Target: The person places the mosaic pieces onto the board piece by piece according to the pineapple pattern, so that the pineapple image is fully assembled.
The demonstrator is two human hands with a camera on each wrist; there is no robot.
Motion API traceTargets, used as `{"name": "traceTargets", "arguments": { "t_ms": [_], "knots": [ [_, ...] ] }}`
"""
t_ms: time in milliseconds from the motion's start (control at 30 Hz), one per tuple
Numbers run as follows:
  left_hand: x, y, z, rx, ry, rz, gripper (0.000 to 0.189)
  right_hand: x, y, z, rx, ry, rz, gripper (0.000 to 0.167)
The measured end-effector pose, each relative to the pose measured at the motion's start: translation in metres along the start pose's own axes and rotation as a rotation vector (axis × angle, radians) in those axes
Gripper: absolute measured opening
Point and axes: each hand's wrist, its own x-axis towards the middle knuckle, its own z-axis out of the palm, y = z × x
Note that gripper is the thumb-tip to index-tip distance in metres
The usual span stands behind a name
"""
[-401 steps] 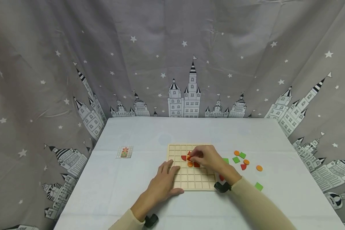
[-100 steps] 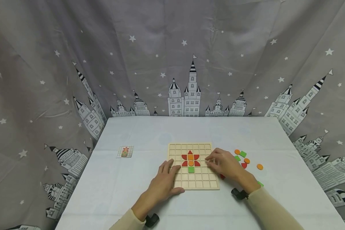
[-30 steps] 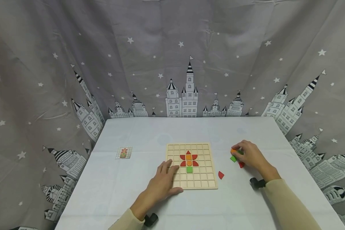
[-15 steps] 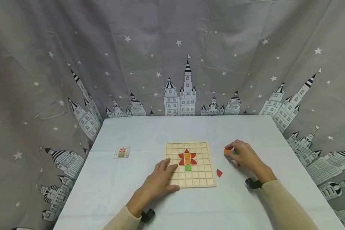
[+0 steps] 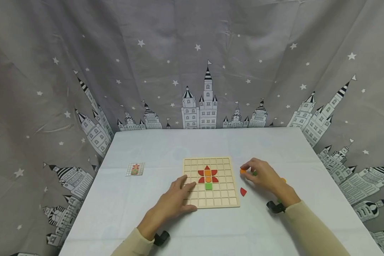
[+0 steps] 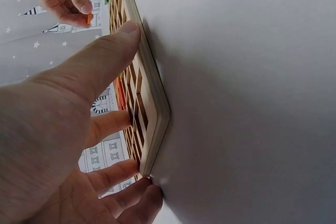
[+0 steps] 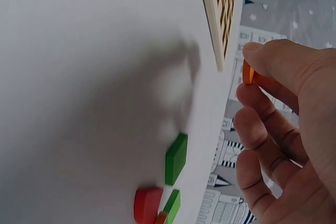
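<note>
My right hand [image 5: 260, 175] pinches a round orange tile [image 7: 248, 72] between thumb and forefinger, raised above the table just right of the wooden grid board [image 5: 211, 203]. The other right fingers curl loosely below. My left hand [image 5: 173, 200] rests on the board's left side, fingers spread, with the thumb [image 6: 107, 56] along its near edge. Set in the grid are a red triangle [image 5: 207, 167], an orange square [image 5: 207, 173], an orange disc [image 5: 208, 179], several red quarter-round tiles [image 5: 201, 173] around these, and a green square [image 5: 208, 186] underneath.
A small pattern card [image 5: 135, 169] lies on the white table at left. One red quarter-round tile [image 5: 243, 191] sits beside the board's right edge. In the right wrist view, green tiles [image 7: 177, 159] and another red tile [image 7: 147, 204] lie under the right hand. Patterned curtains surround the table.
Over the span, an orange square, more red tiles and a green square joined the grid. My right hand took an orange disc from the loose tiles and moved left towards the board.
</note>
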Motion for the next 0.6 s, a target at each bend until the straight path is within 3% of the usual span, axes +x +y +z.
{"name": "traceTargets", "arguments": {
  "t_ms": [433, 600],
  "knots": [
    [-0.003, 0.002, -0.001, -0.005, -0.005, -0.004, 0.089, 0.003, -0.021, 0.014, 0.0, -0.041, -0.027, 0.02],
    [-0.002, -0.004, 0.003, 0.011, 0.02, 0.049, 0.087, 0.004, -0.029, 0.019, 0.001, -0.069, -0.024, 0.02]
  ]
}}
